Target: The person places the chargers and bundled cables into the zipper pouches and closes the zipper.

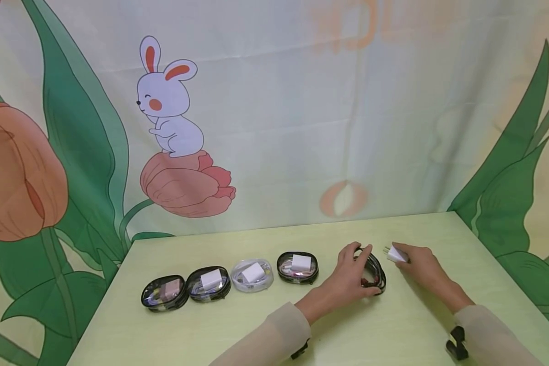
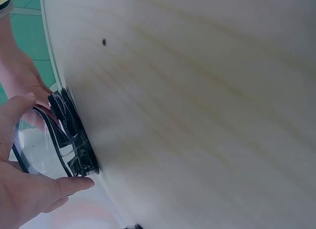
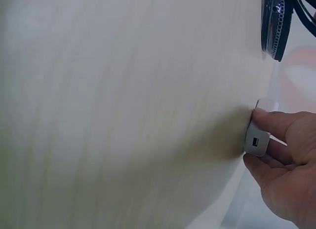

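Observation:
In the head view, my left hand (image 1: pixel 336 282) grips an oval, black-rimmed case (image 1: pixel 378 272) standing on the table, with fingers at its far side and thumb at its near side. In the left wrist view the clear-windowed lid (image 2: pixel 42 145) looks swung apart from the dark body (image 2: pixel 74 135). What lies inside cannot be made out. To its right, my right hand (image 1: pixel 425 269) pinches a white plug-in charger (image 1: pixel 397 254) between thumb and fingers, its metal prongs pointing left. The right wrist view shows a USB port on the charger (image 3: pixel 256 141), close to the tabletop.
Left of my hands stand several oval cases: a black-rimmed one with a pinkish charger (image 1: pixel 170 288), another with a white charger (image 1: pixel 211 278), a clear-rimmed case (image 1: pixel 269 284) and a black-rimmed case (image 1: pixel 280 273). Behind the pale table (image 1: pixel 238 330) hangs a printed backdrop (image 1: pixel 265 127).

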`<state>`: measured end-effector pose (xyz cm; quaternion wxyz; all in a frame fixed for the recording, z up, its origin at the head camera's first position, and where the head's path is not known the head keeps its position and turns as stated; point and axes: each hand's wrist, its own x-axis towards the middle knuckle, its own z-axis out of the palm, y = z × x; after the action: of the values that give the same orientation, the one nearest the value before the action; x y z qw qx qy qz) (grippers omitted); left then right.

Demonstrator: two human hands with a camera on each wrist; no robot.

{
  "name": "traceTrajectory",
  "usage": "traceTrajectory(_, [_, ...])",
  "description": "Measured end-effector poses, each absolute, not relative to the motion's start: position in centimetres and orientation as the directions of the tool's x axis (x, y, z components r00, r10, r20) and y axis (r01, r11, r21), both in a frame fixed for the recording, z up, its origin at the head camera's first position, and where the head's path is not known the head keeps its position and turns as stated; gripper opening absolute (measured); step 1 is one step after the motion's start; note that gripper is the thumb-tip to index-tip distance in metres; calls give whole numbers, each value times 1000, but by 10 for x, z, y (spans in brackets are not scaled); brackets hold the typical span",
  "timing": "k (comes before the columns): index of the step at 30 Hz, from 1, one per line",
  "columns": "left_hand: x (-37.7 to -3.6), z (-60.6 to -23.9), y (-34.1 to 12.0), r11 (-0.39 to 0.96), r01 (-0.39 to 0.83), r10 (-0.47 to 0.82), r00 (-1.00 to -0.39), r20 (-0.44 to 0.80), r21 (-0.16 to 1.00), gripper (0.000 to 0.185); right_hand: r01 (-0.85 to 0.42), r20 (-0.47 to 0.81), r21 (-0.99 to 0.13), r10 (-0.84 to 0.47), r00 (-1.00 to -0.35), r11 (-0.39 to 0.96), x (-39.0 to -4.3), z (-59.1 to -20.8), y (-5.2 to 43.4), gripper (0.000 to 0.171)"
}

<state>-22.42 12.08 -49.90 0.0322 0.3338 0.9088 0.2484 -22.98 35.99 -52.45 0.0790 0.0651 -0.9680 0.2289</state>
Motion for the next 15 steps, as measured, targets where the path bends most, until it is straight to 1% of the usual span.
traceTrajectory(4, [-224, -500, 121, 651, 592, 625, -773, 106, 475, 95, -170, 187, -437, -95, -978, 883, -230, -521, 360, 48])
traceTrajectory(15, [-225, -500, 120, 647, 592, 626, -772, 110, 480, 94, -133, 167, -446, -64, -984, 885, -235, -514, 365, 47])
